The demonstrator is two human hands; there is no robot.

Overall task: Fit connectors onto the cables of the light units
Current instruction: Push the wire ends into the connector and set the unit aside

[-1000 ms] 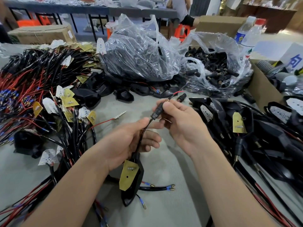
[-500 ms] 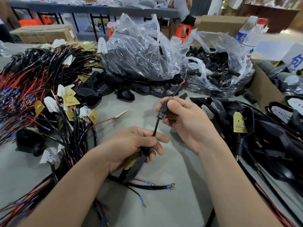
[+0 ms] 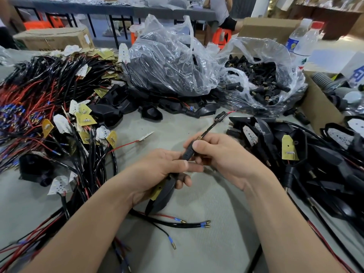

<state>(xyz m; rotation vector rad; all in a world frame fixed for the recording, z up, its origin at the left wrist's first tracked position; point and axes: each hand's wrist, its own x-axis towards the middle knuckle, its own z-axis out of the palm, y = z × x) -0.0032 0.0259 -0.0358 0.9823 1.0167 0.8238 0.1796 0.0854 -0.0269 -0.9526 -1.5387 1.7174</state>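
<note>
1. Step in hand, likely: fitting connector (image 3: 188,153) onto cable (image 3: 209,128), above table (image 3: 197,243) middle.
2. Pinching connector with right hand (image 3: 226,158); gripping light unit (image 3: 164,196) with left hand (image 3: 157,170), just below.
3. Next, probably: pushing connector fully home, keeping cable straight.

connector (image 3: 188,154): black | wires (image 3: 27,99): red, black | tags (image 3: 288,147): yellow | table (image 3: 206,243): grey

Wire heap (image 3: 33,107) on the table (image 3: 206,243) at left, light units (image 3: 325,170) at right, bag of connectors (image 3: 262,50) behind.
</note>
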